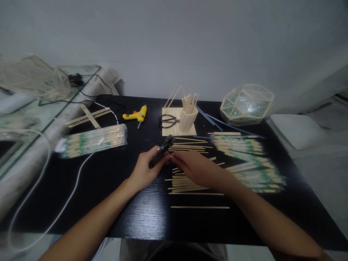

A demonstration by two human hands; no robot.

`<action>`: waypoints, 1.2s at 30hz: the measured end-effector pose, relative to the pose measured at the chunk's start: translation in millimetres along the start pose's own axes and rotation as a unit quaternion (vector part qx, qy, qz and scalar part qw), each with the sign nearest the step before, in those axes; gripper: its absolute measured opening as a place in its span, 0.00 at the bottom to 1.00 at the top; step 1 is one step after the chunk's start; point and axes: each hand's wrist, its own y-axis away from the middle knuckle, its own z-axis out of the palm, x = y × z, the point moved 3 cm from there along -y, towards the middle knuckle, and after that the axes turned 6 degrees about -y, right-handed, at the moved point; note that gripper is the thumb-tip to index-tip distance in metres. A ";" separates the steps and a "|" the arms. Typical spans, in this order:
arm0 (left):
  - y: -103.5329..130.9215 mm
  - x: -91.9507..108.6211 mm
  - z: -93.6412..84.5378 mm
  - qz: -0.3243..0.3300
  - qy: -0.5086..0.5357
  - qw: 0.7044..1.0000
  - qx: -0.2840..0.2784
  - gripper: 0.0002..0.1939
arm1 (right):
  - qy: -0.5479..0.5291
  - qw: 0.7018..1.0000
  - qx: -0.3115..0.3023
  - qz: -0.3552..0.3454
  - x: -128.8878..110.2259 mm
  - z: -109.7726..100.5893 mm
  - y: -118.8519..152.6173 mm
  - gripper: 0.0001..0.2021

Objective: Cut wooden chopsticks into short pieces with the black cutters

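My left hand (146,167) is closed around a dark tool (162,150) at the middle of the black table, its dark end pointing up and right. Close beside it, my right hand (190,165) is pinched at the tool's side; a small pale tip shows between the hands, too small to name. Loose wooden sticks (187,184) lie in rows under and beside my right hand. One single stick (200,207) rests nearer the front edge. Behind the hands, black-handled scissors (168,121) and a wooden cup of sticks (188,119) stand on a light board (166,131).
A yellow glue gun (137,114) and wrapped chopsticks (94,140) are at the left. More wrapped packs (239,143) lie at the right, before a faceted stick frame (247,104). A white cable (73,192) crosses the left side of the black table (108,210).
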 end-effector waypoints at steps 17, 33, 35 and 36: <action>-16.0 -12.9 -19.1 -0.122 0.303 0.919 0.222 0.14 | -0.457 0.837 0.299 0.022 36.5 -57.0 3.4 0.15; -1.0 -9.4 14.8 -0.121 0.224 0.957 0.140 0.15 | -0.543 0.769 0.338 0.015 35.6 -1.1 -15.2 0.17; -1.1 -7.2 15.6 -0.116 0.202 0.964 0.129 0.17 | -0.544 0.770 0.334 0.006 31.3 -3.0 -13.4 0.16; -1.4 -6.1 15.8 -0.116 0.194 0.967 0.122 0.18 | -0.535 0.775 0.336 0.002 29.1 -4.8 -11.8 0.15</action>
